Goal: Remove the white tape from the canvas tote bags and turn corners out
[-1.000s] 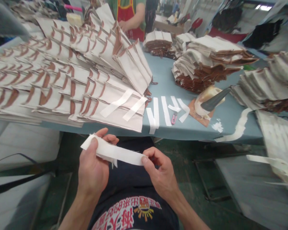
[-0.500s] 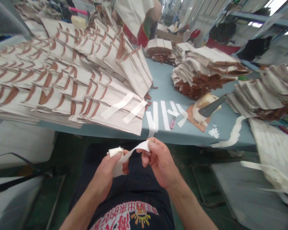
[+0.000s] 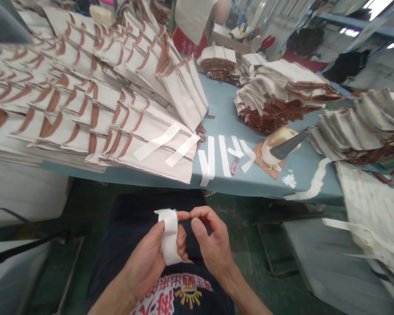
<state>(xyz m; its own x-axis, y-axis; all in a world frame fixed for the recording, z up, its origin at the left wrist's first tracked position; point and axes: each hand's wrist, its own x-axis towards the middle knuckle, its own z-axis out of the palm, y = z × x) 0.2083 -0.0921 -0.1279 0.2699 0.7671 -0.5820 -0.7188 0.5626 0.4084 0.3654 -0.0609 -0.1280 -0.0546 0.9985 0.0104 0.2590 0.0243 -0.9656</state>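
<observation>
The left hand has one white strip wrapped in its half-curled grip: thumb pressing the front, lower fingers folded behind, index finger stretched out. The right hand is loosely curled, thumb and index finger slightly parted at the tip of that stretched finger; whether anything fine sits between them cannot be told. Both hands, and the strip, are above the wearer's dark lap, just short of the near edge of a blue table.

The strip looks light, soft and thin, likely to flop and crease but hardly to slip; its edge appears frayed. A pinch across its flat width, thumb against fingers, should suit it best. How many layers it has is hidden.

On the table near its front edge, about five short strips lie in a row; one is forked and may be two. Among them is one small pink tool. Right of these on the table stands one pale container with a dark cone, on one brown square; then come one pile of white scraps and one long wavy strip. Overlapping cloth pieces, too many to count, cover the table's left side, two strips on top.
</observation>
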